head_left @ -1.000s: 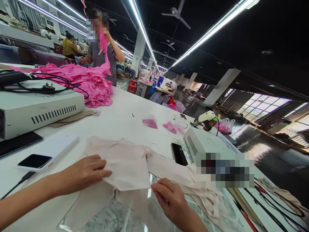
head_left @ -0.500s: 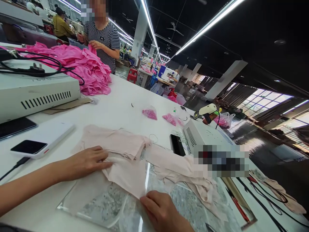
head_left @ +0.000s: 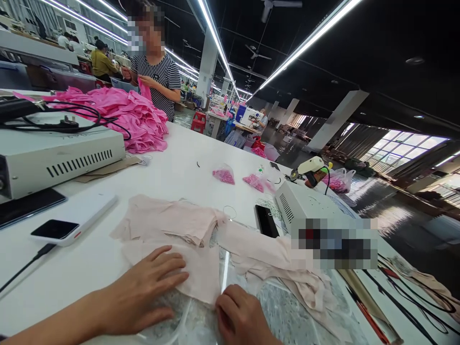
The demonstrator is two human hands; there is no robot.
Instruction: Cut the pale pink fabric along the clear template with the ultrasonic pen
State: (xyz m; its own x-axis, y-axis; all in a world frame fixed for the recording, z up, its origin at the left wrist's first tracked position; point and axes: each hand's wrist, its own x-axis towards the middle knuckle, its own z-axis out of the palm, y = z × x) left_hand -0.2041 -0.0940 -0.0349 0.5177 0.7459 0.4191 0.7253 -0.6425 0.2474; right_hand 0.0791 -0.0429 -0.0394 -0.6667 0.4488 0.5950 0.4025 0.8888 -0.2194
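A pale pink fabric piece (head_left: pixel 168 227) lies spread on the white table (head_left: pixel 172 177) over a clear plastic sheet (head_left: pixel 273 306). My left hand (head_left: pixel 143 287) rests flat on the cloth's near part, fingers stretched out. My right hand (head_left: pixel 240 316) is curled at the cloth's lower right corner, fingers pinched on its edge. More pale fabric (head_left: pixel 283 268) trails off to the right.
A white power bank (head_left: pixel 72 220) and a dark phone (head_left: pixel 25 206) lie at left beside a white vented box (head_left: pixel 57 153) with a black cable. A pink garment pile (head_left: pixel 122 115) and a person in stripes (head_left: pixel 158 76) are behind. Bead bags (head_left: pixel 224 175), a black phone (head_left: pixel 266 221), another white box (head_left: pixel 305 206).
My left hand slid toward me and right along the cloth. My right hand stayed at the cloth's corner. The person behind lowered the pink garment to the pile.
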